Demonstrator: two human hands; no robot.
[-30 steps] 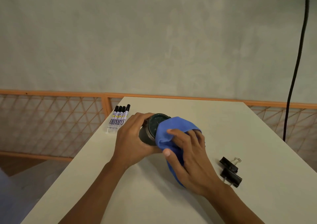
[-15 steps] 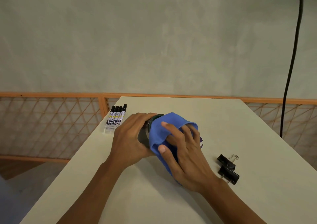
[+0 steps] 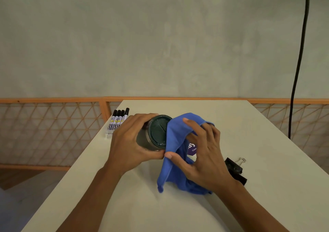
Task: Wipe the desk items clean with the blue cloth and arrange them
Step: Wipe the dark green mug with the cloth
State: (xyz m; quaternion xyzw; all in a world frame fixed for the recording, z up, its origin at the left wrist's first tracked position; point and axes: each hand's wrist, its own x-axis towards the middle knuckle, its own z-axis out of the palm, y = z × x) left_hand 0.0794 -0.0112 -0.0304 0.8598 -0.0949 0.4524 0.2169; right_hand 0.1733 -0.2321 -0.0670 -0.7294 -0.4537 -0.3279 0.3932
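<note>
right hand (image 3: 204,153) pinching blue cloth (image 3: 175,137) has uncovered the jar (image 3: 157,132) gripped by left hand (image 3: 128,142)

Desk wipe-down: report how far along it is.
Possibly done: the markers lie in a tidy row. In hand: the left hand grips the jar; the right hand holds the blue cloth against its lid. Left: the binder clips beside the right wrist.

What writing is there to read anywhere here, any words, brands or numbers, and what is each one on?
"ay": white letters on a purple label, the rest hidden by the blue cloth.
"Clean": smaller print below it on the same label, cut off.
Print on the markers: too blurred to read.
No text visible on the round container or the binder clips.
</note>
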